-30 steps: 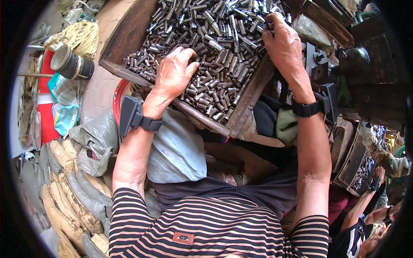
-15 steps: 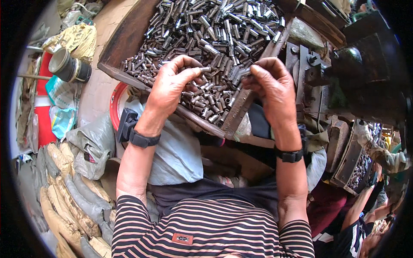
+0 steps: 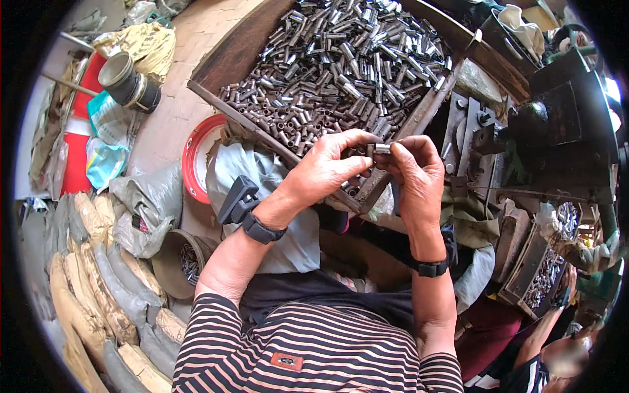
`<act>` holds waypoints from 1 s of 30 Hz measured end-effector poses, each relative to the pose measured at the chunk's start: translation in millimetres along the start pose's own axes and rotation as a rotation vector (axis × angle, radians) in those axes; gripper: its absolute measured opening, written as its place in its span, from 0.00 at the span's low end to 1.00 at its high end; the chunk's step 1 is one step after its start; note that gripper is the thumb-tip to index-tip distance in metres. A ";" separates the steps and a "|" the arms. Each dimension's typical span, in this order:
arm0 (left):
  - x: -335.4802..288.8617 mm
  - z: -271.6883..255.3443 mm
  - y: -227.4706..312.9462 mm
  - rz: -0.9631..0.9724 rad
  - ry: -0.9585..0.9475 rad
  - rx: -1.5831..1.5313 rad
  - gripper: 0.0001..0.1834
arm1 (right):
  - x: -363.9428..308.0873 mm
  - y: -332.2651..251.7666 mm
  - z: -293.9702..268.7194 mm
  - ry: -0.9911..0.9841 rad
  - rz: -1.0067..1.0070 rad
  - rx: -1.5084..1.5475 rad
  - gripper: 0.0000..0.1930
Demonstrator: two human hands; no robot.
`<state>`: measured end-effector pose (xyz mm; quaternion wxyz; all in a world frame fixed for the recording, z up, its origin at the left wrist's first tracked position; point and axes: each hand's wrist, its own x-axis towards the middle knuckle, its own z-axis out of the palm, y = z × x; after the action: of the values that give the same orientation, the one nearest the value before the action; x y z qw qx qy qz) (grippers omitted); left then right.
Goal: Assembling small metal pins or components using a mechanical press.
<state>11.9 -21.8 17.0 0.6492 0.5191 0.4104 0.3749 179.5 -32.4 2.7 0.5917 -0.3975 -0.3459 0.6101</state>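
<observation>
- Two hands: my left (image 3: 331, 169) and my right (image 3: 420, 182) pinch one shiny tube (image 3: 382, 149) between fingertips, near the tray's closest corner.
- One tray (image 3: 229, 56), its tubes (image 3: 341, 72) past counting.
- One bucket (image 3: 169, 254), near my left elbow.

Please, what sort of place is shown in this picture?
Probably a small metalworking workshop: there is a wooden tray heaped with short metal tubes, a heavy dark machine at the right, and a bucket holding metal pieces.
</observation>
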 end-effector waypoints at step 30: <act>-1.1 13.9 0.1 -0.006 0.065 -0.327 0.09 | -11.5 -0.3 -9.4 0.100 0.042 0.205 0.08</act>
<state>24.3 -27.8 19.0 0.7127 0.3927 0.3663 0.4513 187.9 -44.3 -0.3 0.6330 -0.3720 -0.2435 0.6338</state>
